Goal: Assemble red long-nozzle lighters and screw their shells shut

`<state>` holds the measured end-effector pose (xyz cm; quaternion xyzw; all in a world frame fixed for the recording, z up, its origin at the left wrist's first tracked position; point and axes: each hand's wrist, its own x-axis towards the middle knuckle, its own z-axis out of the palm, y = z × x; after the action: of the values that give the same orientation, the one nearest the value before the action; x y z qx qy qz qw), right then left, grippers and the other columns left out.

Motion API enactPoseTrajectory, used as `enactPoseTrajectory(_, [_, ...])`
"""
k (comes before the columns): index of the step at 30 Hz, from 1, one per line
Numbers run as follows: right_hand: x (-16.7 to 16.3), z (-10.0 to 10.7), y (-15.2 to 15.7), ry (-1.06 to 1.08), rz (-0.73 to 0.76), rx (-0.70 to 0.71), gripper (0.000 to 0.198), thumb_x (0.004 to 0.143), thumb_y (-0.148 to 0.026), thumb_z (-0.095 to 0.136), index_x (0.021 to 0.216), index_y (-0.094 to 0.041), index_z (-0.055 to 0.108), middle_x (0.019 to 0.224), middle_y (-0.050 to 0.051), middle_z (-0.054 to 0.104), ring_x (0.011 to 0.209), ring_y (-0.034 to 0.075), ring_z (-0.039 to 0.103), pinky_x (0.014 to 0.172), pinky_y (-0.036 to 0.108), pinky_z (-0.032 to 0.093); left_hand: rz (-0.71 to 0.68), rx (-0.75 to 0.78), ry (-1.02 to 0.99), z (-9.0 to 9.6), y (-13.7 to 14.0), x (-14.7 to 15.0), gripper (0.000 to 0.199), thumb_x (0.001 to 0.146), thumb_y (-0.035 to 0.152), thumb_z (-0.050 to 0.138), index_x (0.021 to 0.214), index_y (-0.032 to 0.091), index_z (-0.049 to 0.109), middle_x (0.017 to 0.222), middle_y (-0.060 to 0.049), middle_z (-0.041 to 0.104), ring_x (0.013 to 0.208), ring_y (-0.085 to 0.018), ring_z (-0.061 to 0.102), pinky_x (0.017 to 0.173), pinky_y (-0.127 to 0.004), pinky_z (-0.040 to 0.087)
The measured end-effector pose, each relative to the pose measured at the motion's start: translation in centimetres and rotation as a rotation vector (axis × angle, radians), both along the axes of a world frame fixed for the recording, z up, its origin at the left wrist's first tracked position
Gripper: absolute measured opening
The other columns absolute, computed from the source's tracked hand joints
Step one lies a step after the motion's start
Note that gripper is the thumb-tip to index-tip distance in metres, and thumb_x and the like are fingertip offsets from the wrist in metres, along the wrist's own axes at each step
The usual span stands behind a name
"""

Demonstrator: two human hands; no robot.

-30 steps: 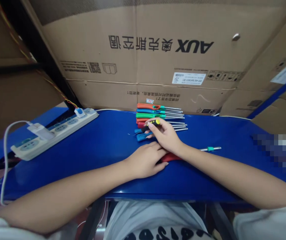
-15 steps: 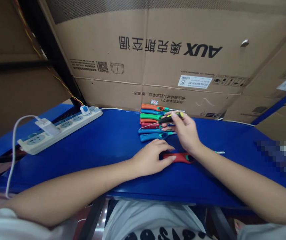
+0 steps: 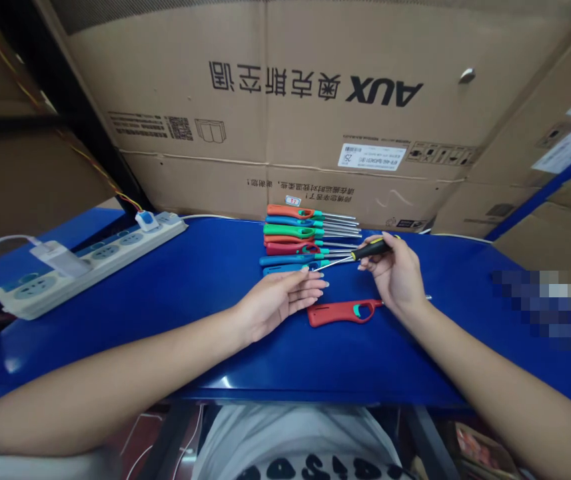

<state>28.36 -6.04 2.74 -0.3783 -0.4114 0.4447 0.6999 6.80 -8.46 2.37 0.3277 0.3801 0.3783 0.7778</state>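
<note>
A screwdriver (image 3: 372, 249) with a black and yellow handle is gripped in my right hand (image 3: 399, 272), its thin metal shaft slanting down to the left. The shaft's tip reaches the thumb of my left hand (image 3: 278, 300), whose fingers are stretched out; whether they touch is hard to tell. Just right of my left fingers, a red gas lighter (image 3: 338, 312) lies on the blue table (image 3: 245, 373), its metal tube partly hidden behind my right hand. Beyond my hands several more lighters lie in a row, among them a green lighter (image 3: 285, 231) and an orange lighter (image 3: 282, 211).
A white power strip (image 3: 110, 267) with a plugged-in white adapter (image 3: 60, 259) lies at the left. A large cardboard box panel (image 3: 305, 140) stands along the table's back edge. A blurred patch (image 3: 550, 307) covers something at the right.
My left hand has left the red lighter and risen to the screwdriver's tip. My right hand has moved right and slightly down with the screwdriver. The view has shifted a little.
</note>
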Motion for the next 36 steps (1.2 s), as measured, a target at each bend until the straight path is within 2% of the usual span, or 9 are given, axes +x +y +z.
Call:
enactPoseTrajectory(4, [-0.3,-0.6,0.1,-0.009,0.033,-0.022,0.024,0.079,-0.039,0.068,0.073,-0.016,0.069,0.066,0.002,0.066,0.049,0.011,0.059,0.046,0.024,0.053,0.047,-0.003,0.022,-0.4,0.5,-0.1,0.017,0.096,0.022,0.065,0.091,0.011,0.077,0.094,-0.009,0.079,0.074,-0.009,0.072,0.074,-0.018,0.059])
enactPoseTrajectory(10, [-0.1,-1.1,0.4,-0.004,0.048,-0.064,0.025,0.082,-0.038,0.066,0.074,-0.015,0.069,0.065,0.002,0.065,0.049,0.010,0.057,0.046,0.023,0.053,0.026,0.046,0.082,-0.7,0.8,-0.1,0.015,0.094,0.021,0.068,0.092,0.011,0.078,0.092,-0.010,0.080,0.069,-0.008,0.071,0.071,-0.016,0.059])
enactPoseTrajectory(21, [0.2,-0.3,0.4,-0.016,0.036,-0.025,0.022,0.079,-0.038,0.066,0.072,-0.017,0.068,0.065,0.002,0.065,0.048,0.011,0.057,0.045,0.024,0.052,-0.046,0.180,0.196,-1.3,1.1,-0.3,0.017,0.086,0.029,0.077,0.086,0.012,0.078,0.087,-0.010,0.079,0.069,-0.010,0.069,0.069,-0.019,0.056])
enactPoseTrajectory(27, [0.3,-0.3,0.2,-0.034,0.049,0.021,0.023,0.080,-0.038,0.064,0.073,-0.017,0.068,0.066,0.003,0.067,0.047,0.011,0.057,0.044,0.025,0.052,-0.033,0.115,0.159,-0.9,1.0,-0.2,0.021,0.096,0.024,0.064,0.088,0.011,0.078,0.087,-0.010,0.079,0.072,-0.010,0.071,0.069,-0.017,0.057])
enactPoseTrajectory(36, [0.0,-0.3,-0.2,-0.104,0.063,0.040,0.025,0.081,-0.043,0.066,0.076,-0.018,0.066,0.068,0.002,0.065,0.049,0.013,0.058,0.047,0.029,0.054,-0.065,0.061,0.167,-0.9,0.8,0.0,0.026,0.096,0.031,0.063,0.089,0.011,0.078,0.090,-0.012,0.079,0.073,-0.012,0.072,0.070,-0.019,0.057])
